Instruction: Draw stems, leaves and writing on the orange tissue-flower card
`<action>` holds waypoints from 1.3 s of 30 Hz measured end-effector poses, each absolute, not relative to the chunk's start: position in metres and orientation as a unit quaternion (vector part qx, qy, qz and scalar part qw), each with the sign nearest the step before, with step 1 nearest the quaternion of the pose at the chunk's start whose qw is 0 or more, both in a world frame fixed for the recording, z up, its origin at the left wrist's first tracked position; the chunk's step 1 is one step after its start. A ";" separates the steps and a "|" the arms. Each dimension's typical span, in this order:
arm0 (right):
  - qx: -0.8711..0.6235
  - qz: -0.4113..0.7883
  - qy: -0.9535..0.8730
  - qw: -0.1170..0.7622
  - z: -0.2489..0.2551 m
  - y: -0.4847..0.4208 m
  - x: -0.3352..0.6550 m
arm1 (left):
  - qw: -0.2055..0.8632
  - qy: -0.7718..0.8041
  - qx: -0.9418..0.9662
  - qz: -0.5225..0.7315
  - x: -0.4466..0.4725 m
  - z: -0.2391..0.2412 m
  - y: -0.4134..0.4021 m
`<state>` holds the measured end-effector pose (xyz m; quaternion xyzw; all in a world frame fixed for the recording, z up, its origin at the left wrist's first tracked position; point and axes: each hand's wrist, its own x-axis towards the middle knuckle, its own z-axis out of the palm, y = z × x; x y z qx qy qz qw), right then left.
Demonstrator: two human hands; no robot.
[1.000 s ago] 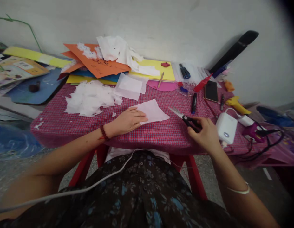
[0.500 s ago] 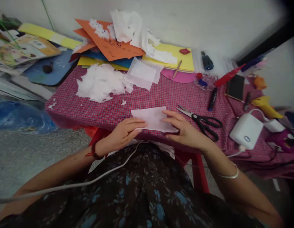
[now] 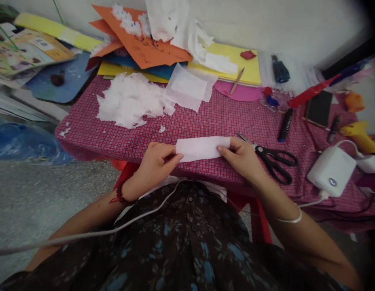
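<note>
A narrow strip of folded white tissue paper (image 3: 199,148) spans the gap between my hands at the table's front edge. My left hand (image 3: 159,161) pinches its left end, thumb on top and fingers partly behind. My right hand (image 3: 242,157) grips the right end the same way. Black-handled scissors (image 3: 270,159) lie just right of my right hand, their blades partly hidden behind it. Farther back are a heap of white paper pieces (image 3: 129,101) and a few flat square tissue sheets (image 3: 189,87).
The checked red tablecloth (image 3: 175,128) covers the table. Along the back lie orange paper (image 3: 151,52), yellow sheets (image 3: 251,60) and a pencil (image 3: 237,81). To the right are a black marker (image 3: 285,125), a dark notebook (image 3: 319,108) and a white power box (image 3: 331,171) with cables.
The tissue has been folded into a narrower strip. Both hands went from resting flat on it to pinching its ends. The camera view has shifted slightly.
</note>
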<state>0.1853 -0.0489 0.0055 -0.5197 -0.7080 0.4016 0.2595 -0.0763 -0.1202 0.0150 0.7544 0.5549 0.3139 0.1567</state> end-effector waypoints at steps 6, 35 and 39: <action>-0.522 0.441 -0.678 0.270 0.003 -0.052 0.182 | 0.150 0.565 0.792 0.173 -0.088 0.025 -0.119; -0.540 0.289 -0.749 0.254 -0.006 -0.061 0.186 | 0.228 0.597 0.712 0.290 -0.106 0.031 -0.093; -0.536 0.307 -0.744 0.255 -0.011 -0.060 0.188 | 0.323 0.579 0.713 0.227 -0.109 0.026 -0.069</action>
